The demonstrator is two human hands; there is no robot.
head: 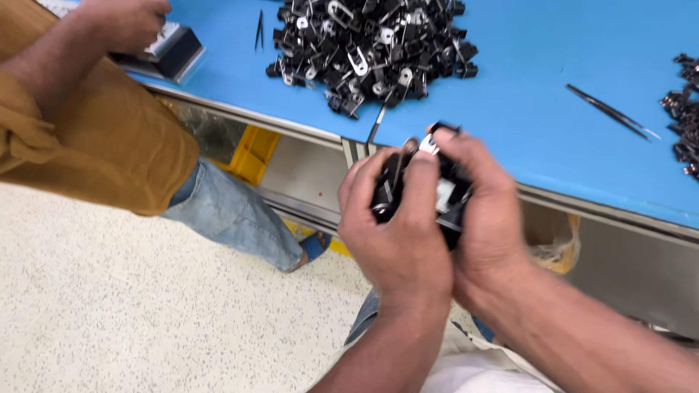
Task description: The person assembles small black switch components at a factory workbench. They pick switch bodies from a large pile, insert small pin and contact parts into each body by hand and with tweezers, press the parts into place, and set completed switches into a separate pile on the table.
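Note:
My left hand and my right hand are cupped together just below the front edge of the blue table. Between them they hold a handful of small black and silver clips. The fingers of both hands curl around the bunch, and a few pieces stick out at the top. A large pile of the same black and silver clips lies on the table straight beyond my hands.
Black tweezers lie on the table at right, near another heap of clips at the edge. A second pair of tweezers lies left of the pile. A person in an ochre shirt and jeans stands at left, hand on a dark box. A yellow bin sits under the table.

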